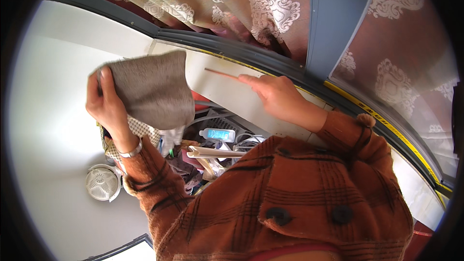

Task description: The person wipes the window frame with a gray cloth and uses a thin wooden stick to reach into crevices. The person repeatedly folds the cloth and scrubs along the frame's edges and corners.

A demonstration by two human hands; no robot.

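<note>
My left hand (106, 105) grips one edge of a grey-brown piece of short-pile fabric or fur (152, 88), which is held up over the left part of a white ledge. Part of its fingers is behind the piece. To the right, my right hand (277, 94) pinches a thin brown stick (221, 73) between thumb and fingers. The stick points left towards the fabric, apart from it. The white tiled ledge (250, 106) lies below the stick.
Below the ledge are a plastic bottle with a blue label (218, 135), a dark crate (217, 117), cables and mixed cloths. A round white vented device (103, 183) is at the lower left. Patterned curtains (253, 11) hang behind a dark window frame (224, 45) with yellow tape.
</note>
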